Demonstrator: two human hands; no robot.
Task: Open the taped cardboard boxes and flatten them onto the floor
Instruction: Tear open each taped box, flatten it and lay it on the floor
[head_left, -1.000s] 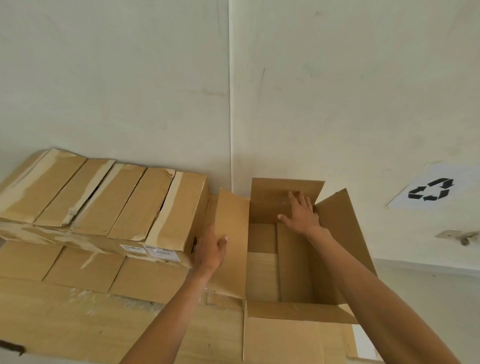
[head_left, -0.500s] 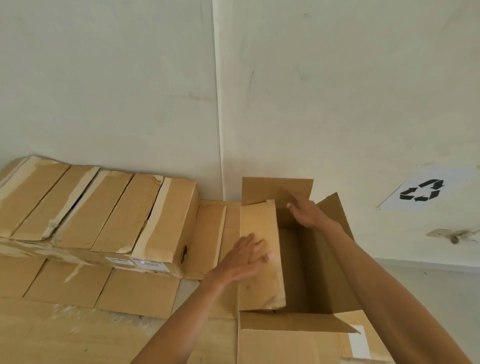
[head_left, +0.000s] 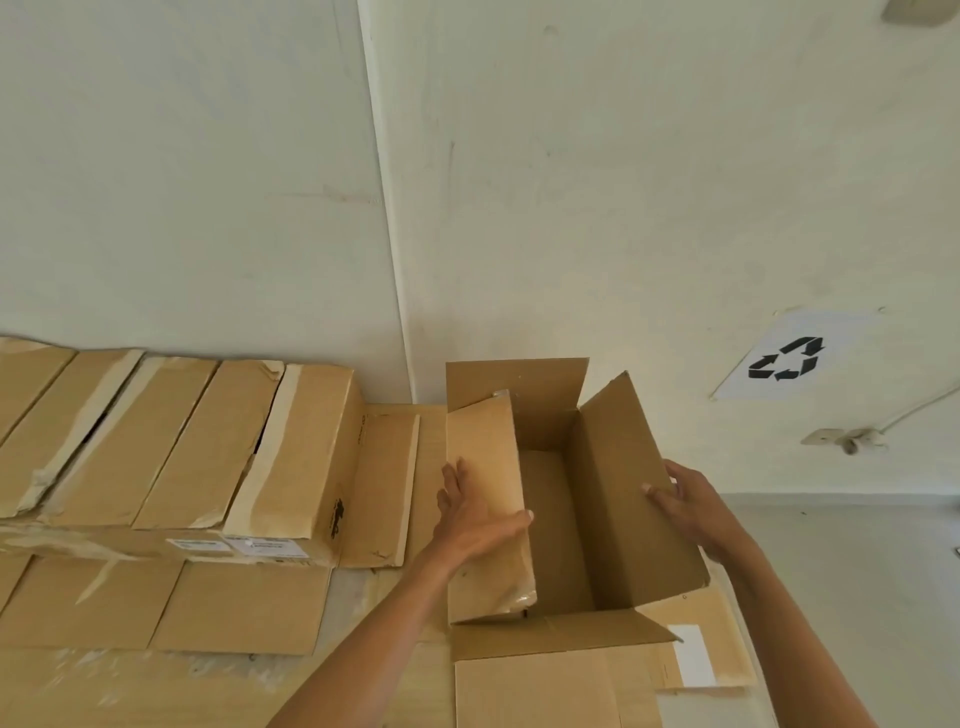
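Note:
An open brown cardboard box (head_left: 550, 530) stands in the corner with its top flaps raised and nothing inside. My left hand (head_left: 475, 512) grips the box's left flap (head_left: 485, 452), fingers outside and thumb over its inner edge. My right hand (head_left: 685, 506) holds the edge of the right flap (head_left: 618, 467), thumb on the inner face. The far flap (head_left: 519, 384) stands upright against the wall and the near flap (head_left: 561, 636) lies folded toward me. To the left, several taped closed boxes (head_left: 171, 441) lie in a row.
Flattened cardboard (head_left: 234, 608) lies under and in front of the closed boxes. White walls meet in a corner behind the box. A recycling sign (head_left: 787, 358) and a wall fitting with a cable (head_left: 844, 439) are on the right wall. Grey floor (head_left: 857, 571) shows at right.
My right hand left the far flap and came back to grip the right flap. My left hand slid along the left flap, which now stands more upright. The view shifted left.

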